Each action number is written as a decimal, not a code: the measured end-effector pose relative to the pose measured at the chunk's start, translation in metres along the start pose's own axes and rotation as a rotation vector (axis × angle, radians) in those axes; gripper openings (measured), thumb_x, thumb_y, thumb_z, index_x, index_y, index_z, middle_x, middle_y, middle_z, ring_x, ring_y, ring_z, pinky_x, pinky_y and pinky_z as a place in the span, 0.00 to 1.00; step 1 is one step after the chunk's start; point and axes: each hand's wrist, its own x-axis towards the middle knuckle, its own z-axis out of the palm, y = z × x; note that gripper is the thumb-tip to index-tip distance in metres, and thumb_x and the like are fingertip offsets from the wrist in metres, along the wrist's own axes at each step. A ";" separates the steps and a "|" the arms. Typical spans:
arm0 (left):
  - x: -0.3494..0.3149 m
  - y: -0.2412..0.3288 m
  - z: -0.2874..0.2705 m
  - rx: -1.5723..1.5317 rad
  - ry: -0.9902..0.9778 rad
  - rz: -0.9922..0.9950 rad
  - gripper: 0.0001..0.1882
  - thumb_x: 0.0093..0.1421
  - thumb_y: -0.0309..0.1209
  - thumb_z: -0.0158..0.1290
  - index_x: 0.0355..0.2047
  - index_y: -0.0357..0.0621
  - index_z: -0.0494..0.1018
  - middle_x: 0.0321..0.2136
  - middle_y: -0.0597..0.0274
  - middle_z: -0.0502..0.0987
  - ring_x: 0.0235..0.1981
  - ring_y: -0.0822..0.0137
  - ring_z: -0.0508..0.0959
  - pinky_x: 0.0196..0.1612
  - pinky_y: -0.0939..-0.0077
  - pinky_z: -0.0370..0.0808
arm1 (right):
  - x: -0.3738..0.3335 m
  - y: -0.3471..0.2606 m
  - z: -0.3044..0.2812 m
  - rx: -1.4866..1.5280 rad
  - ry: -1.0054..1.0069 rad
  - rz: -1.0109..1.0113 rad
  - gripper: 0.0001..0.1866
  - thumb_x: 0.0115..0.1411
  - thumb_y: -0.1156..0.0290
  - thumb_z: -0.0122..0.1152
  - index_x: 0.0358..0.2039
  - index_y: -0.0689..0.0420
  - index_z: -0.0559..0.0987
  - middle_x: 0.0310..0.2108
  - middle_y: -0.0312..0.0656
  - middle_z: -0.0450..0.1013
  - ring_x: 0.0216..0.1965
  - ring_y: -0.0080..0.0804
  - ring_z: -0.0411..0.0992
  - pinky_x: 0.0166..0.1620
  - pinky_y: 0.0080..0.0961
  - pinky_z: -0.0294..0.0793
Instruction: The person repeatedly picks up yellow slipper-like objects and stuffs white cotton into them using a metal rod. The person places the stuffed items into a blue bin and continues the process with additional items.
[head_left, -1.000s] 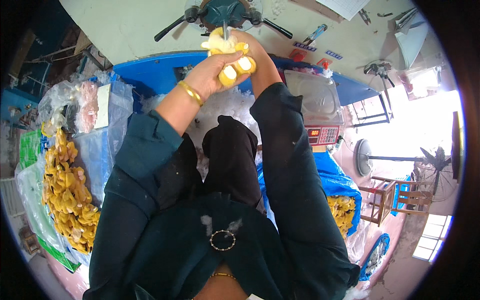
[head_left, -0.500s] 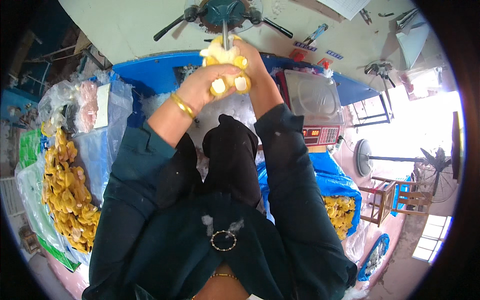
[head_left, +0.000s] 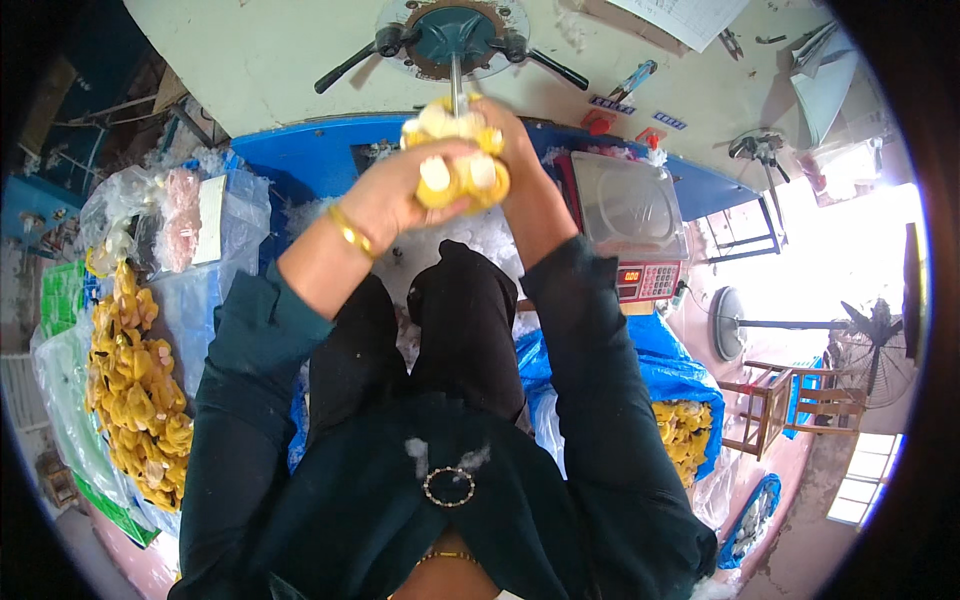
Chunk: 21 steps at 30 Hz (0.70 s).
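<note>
A small yellow plush toy (head_left: 455, 178) with pale foot pads hangs on the metal nozzle (head_left: 457, 85) of a stuffing machine (head_left: 455, 40). Its feet face me, and the nozzle's tip is hidden in or behind the toy. My left hand (head_left: 400, 195) is closed round the toy's lower left side, with a gold bangle at that wrist. My right hand (head_left: 515, 145) grips its upper right side close to the nozzle; some of those fingers are behind the toy.
Black handles (head_left: 345, 68) flank the nozzle. At right stands a red scale (head_left: 645, 280) under a plastic cover. Yellow plush skins (head_left: 135, 390) are heaped at left, more (head_left: 683, 435) lie in a blue bag. Loose white stuffing (head_left: 470, 235) lies beneath my hands. A fan (head_left: 875, 350) stands far right.
Both hands have drawn the plush toy a little toward me along the nozzle, so more bare metal shows. The toy's feet have tipped slightly downward and right.
</note>
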 end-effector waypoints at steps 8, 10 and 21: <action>-0.033 -0.019 0.006 0.106 0.071 -0.059 0.20 0.55 0.37 0.61 0.46 0.44 0.70 0.37 0.60 0.78 0.35 0.67 0.81 0.24 0.76 0.81 | -0.045 0.014 0.031 -0.196 0.284 -0.056 0.23 0.63 0.56 0.42 0.44 0.63 0.72 0.40 0.50 0.75 0.40 0.41 0.77 0.44 0.34 0.79; -0.035 -0.018 0.005 0.104 0.034 -0.049 0.21 0.55 0.38 0.61 0.45 0.44 0.71 0.37 0.60 0.78 0.34 0.66 0.81 0.24 0.76 0.81 | -0.047 0.014 0.031 -0.205 0.272 -0.052 0.23 0.63 0.55 0.42 0.44 0.63 0.72 0.40 0.50 0.75 0.40 0.40 0.77 0.44 0.33 0.79; -0.060 -0.031 0.003 0.299 -0.041 -0.009 0.23 0.58 0.41 0.57 0.49 0.40 0.69 0.39 0.59 0.78 0.36 0.66 0.82 0.28 0.76 0.82 | -0.081 0.026 0.032 -0.574 0.304 -0.275 0.19 0.63 0.59 0.49 0.41 0.64 0.75 0.36 0.42 0.75 0.37 0.30 0.75 0.39 0.26 0.75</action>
